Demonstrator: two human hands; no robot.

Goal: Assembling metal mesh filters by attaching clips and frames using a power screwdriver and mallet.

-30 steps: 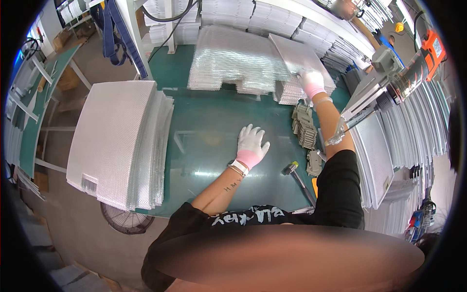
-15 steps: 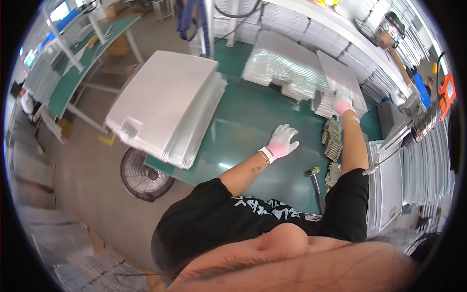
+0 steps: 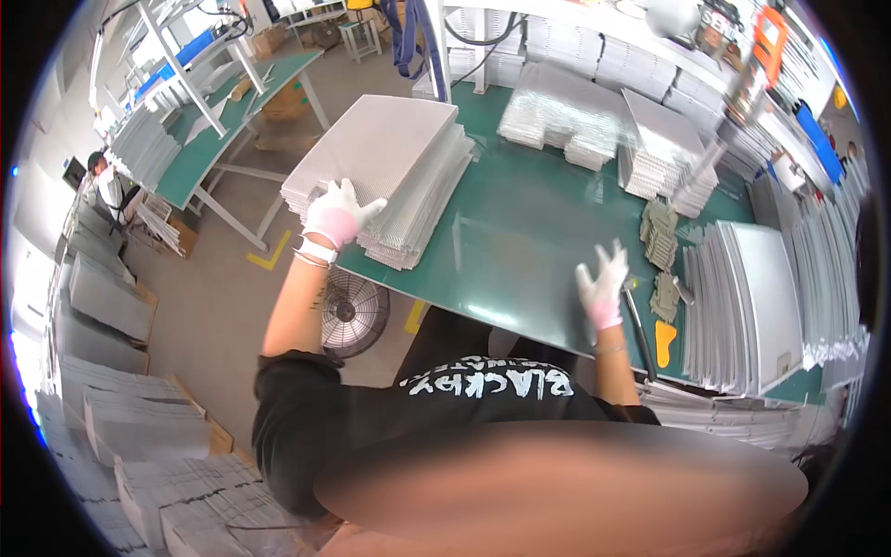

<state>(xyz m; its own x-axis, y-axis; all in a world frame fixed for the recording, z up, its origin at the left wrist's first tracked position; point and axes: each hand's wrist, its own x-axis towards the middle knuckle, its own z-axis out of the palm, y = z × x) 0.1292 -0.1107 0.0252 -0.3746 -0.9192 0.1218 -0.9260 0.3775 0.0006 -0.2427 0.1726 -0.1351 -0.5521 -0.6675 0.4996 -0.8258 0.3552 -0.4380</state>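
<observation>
My left hand (image 3: 339, 212), in a white glove with a pink cuff, rests on the near corner of a tall stack of light grey panels (image 3: 390, 130). Its fingers are spread. My right hand (image 3: 603, 283), gloved the same way, hovers over the green tabletop (image 3: 529, 246) near the front edge, fingers apart and nothing in them. Close to its right lie a hammer (image 3: 639, 325), a pile of grey-green brackets (image 3: 660, 234) and a yellow flat piece (image 3: 665, 343).
Panels in clear wrap (image 3: 561, 107) and another panel stack (image 3: 664, 139) stand at the back. Upright panels (image 3: 742, 306) crowd the right side. A power driver (image 3: 747, 84) hangs above. A floor fan (image 3: 353, 311) sits below the left edge; a person (image 3: 111, 190) is far left.
My left hand has moved left from above the tabletop onto the panel stack. My right hand has come back from the rear right stack toward the front edge. The view has shifted.
</observation>
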